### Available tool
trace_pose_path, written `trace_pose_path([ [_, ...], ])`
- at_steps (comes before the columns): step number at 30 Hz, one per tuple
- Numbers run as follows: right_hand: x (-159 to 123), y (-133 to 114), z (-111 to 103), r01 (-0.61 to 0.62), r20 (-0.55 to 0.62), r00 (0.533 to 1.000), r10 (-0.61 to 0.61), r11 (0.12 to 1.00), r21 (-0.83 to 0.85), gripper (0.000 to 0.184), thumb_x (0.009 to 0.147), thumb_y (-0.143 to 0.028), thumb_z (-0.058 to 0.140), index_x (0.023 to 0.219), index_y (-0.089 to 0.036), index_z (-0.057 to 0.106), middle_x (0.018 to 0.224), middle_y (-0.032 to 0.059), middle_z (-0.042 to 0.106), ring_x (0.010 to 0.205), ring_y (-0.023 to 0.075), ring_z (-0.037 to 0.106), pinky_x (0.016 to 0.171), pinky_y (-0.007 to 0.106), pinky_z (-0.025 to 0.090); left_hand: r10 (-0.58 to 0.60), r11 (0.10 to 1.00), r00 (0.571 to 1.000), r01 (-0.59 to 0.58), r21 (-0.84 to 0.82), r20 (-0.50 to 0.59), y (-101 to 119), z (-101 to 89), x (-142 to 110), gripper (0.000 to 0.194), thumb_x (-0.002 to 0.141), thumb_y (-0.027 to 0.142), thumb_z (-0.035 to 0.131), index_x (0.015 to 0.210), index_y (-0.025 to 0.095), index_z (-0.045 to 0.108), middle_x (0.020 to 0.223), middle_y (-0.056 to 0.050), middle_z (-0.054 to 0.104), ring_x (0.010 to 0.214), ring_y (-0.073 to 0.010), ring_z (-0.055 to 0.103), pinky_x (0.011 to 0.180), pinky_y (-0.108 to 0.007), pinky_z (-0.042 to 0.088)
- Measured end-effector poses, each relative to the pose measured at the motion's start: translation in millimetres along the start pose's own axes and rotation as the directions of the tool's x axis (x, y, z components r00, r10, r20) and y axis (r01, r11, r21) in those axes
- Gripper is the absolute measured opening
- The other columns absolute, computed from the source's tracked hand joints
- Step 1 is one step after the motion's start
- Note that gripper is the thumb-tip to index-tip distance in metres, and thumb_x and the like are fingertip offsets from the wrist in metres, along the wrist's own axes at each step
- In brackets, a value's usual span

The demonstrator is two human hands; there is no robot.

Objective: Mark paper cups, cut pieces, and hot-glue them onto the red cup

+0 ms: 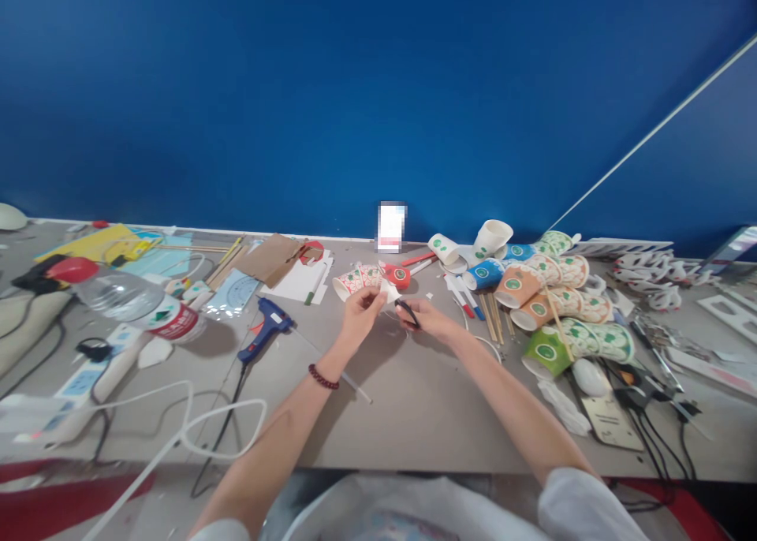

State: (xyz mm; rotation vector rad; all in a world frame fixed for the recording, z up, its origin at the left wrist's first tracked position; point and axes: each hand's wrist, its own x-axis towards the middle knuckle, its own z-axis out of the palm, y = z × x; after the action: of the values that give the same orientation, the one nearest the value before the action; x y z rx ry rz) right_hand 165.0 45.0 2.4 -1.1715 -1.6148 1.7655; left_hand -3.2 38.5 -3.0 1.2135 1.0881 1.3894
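Observation:
Both of my hands meet over the middle of the table. My left hand, with a beaded bracelet on its wrist, pinches a small piece of white paper. In my right hand is a pair of scissors with dark handles; the blades are largely hidden at the paper. Just behind my hands lie a red-patterned paper cup and a red paper cup, both on their sides. A thin white stick rests on the table under my left forearm.
Left of my hands lies a blue glue gun, beyond it a water bottle and a power strip. Several paper cups, wooden sticks and markers crowd the right. A phone leans against the blue wall.

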Motion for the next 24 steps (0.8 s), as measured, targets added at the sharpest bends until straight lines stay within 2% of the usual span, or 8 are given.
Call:
trace_pose_path([
  [16, 3.1, 3.7, 4.7, 0.012, -0.06, 0.998, -0.013, 1.0, -0.019, 0.046, 0.076, -0.061, 0.058, 0.063, -0.019, 0.043, 0.045, -0.0068, 0.043, 0.04, 0.0053, 0.03, 0.043, 0.022, 0.022, -0.002, 1.0, 1.0, 0.002, 0.016, -0.019, -1.6, -2.3, 1.7, 0.032, 0.07, 0.044, 0.069, 0.06, 0.017, 0.055, 0.052, 0.004, 0.045, 0.046, -0.0065, 0.038, 0.045, -0.021, 0.033],
  [20, 5.5, 1.6, 3.8, 0.025, -0.162, 0.987, -0.018, 0.999, 0.042, 0.044, 0.074, -0.059, 0.06, 0.063, -0.018, 0.048, 0.048, -0.0036, 0.052, 0.037, 0.005, 0.033, 0.041, 0.022, 0.022, 0.022, 0.998, 0.999, -0.02, 0.056, -0.024, -1.7, -2.1, 1.1, 0.032, 0.072, 0.041, 0.067, 0.056, 0.017, 0.053, 0.051, 0.004, 0.043, 0.048, -0.0071, 0.038, 0.046, -0.021, 0.031],
  [24, 7.9, -0.6, 0.3, 0.038, -0.298, 0.955, 0.014, 0.985, 0.166, 0.038, 0.059, -0.045, 0.077, 0.074, -0.017, 0.056, 0.052, -0.0032, 0.057, 0.04, 0.0055, 0.039, 0.04, 0.02, 0.023, 0.026, 0.995, 0.998, -0.02, 0.099, -0.061, -6.9, -2.4, 2.1, 0.028, 0.071, 0.037, 0.066, 0.057, 0.017, 0.053, 0.053, 0.004, 0.044, 0.048, -0.0068, 0.037, 0.047, -0.021, 0.031],
])
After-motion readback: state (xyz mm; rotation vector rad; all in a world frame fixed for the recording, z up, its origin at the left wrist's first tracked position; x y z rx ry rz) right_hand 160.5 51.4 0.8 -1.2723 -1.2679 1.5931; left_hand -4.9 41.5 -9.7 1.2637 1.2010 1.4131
